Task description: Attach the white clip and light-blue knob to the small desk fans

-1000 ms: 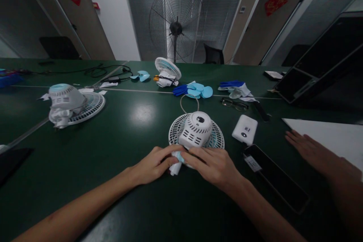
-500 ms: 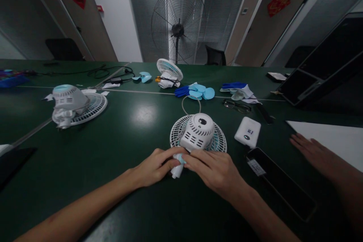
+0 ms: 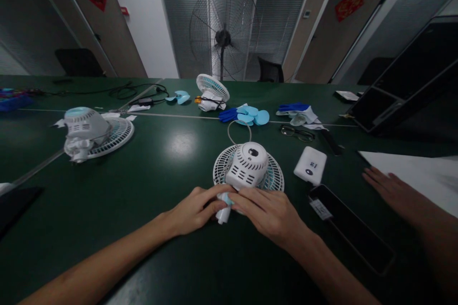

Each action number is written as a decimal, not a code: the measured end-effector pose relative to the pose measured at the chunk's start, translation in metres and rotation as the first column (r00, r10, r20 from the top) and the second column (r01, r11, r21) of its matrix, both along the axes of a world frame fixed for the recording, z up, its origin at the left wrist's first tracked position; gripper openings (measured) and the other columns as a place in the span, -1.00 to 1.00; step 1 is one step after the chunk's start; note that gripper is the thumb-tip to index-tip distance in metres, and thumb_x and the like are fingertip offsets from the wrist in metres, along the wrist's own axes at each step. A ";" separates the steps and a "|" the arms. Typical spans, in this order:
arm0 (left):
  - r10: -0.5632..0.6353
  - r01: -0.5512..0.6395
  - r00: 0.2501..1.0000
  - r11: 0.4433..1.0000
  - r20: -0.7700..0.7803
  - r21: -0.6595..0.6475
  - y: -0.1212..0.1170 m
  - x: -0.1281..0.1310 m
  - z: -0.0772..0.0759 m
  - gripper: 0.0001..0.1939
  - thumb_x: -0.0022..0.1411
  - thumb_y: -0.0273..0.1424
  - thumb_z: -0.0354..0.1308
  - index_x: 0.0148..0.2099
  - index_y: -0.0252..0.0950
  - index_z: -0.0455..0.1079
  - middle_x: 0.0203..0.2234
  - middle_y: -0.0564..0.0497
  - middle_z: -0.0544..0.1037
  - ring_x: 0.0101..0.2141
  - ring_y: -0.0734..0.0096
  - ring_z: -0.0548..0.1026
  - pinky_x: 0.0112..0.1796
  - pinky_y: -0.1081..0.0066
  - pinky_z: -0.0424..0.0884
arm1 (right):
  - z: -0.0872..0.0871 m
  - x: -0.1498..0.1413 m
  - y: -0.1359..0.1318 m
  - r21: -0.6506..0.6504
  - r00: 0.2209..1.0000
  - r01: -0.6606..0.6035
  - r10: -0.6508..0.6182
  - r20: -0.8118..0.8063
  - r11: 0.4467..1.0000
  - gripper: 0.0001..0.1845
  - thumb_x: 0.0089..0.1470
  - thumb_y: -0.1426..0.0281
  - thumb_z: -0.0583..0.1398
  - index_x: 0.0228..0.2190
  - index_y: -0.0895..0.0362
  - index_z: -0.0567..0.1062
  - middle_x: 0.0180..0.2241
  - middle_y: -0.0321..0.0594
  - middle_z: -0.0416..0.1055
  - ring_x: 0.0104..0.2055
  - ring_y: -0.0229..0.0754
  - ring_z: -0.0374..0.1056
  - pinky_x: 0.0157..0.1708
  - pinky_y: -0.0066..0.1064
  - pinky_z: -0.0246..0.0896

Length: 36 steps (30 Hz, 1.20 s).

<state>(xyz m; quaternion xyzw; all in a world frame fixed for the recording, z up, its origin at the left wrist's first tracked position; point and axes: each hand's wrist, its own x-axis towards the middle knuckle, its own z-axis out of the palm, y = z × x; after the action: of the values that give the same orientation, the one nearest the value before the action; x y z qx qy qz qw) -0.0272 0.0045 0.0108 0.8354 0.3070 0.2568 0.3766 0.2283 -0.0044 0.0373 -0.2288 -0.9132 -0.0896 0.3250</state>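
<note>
In front of me a small white fan (image 3: 252,164) lies with its grille down on the green table, motor housing up and cord loop behind. A white stem-like part (image 3: 223,215) with a light blue piece (image 3: 226,198) sticks out on its near side. My left hand (image 3: 200,209) is closed around the white part from the left. My right hand (image 3: 268,212) bends over the same spot from the right, fingertips pressed at the light blue piece. The fingers cover most of the join between this part and the fan.
Another small fan (image 3: 86,128) lies left; a third (image 3: 213,93) stands at the back near light blue blades (image 3: 252,115). To the right are a white power bank (image 3: 310,165), a black phone-like device (image 3: 352,228), glasses (image 3: 296,133), gloves (image 3: 300,115) and another person's hand (image 3: 393,193).
Both hands stay at the same part of the fan, with barely any finger movement. The whole view has shifted very slightly.
</note>
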 end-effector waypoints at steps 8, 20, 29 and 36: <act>0.078 -0.075 0.994 0.996 -0.070 0.037 -0.005 0.002 -0.003 -0.63 0.59 -0.25 -0.04 0.31 -0.26 0.27 -0.37 0.06 0.60 -0.46 0.45 0.52 -0.29 0.44 0.43 | -0.009 -0.024 -0.004 0.073 0.971 0.223 -0.215 -0.108 0.972 -0.68 0.36 0.42 0.21 -0.48 0.13 0.48 -0.56 -0.31 0.41 -0.53 -0.25 0.35 -0.50 -0.31 0.21; 0.068 -0.067 0.997 0.998 -0.046 0.019 -0.003 0.001 -0.001 -0.64 0.59 -0.28 -0.04 0.32 -0.23 0.27 -0.30 0.04 0.59 -0.45 0.47 0.50 -0.33 0.44 0.41 | -0.014 -0.002 0.004 0.052 0.998 0.012 -0.009 -0.063 0.999 -0.83 0.37 0.50 0.21 -0.05 0.16 0.55 -0.24 -0.23 0.59 -0.28 -0.26 0.51 -0.36 -0.39 0.39; 0.142 -0.136 0.989 0.984 -0.044 0.117 -0.008 0.009 0.001 -0.62 0.48 -0.31 0.12 0.28 -0.20 0.32 -0.08 -0.05 0.60 -0.21 0.31 0.58 -0.11 0.30 0.49 | -0.013 -0.022 -0.005 0.031 0.968 0.213 -0.207 -0.140 0.977 -0.75 0.36 0.41 0.21 -0.41 0.13 0.50 -0.47 -0.28 0.48 -0.45 -0.24 0.41 -0.42 -0.33 0.26; 0.425 -0.426 0.904 0.900 0.031 0.091 0.007 0.000 0.007 -0.79 0.44 -0.26 0.19 0.03 -0.23 0.46 -0.14 -0.03 0.58 -0.22 0.31 0.54 -0.17 0.34 0.48 | -0.013 -0.006 -0.005 -0.042 0.937 0.154 -0.159 -0.312 0.987 -0.74 0.34 0.49 0.19 -0.44 0.17 0.49 -0.48 -0.27 0.47 -0.49 -0.31 0.35 -0.47 -0.39 0.18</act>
<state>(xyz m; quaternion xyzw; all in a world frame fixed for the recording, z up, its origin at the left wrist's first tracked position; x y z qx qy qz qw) -0.0267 0.0114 0.0181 0.7639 0.4675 0.3517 0.2726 0.2219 -0.0090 0.0240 -0.3149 -0.8294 -0.0698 0.4561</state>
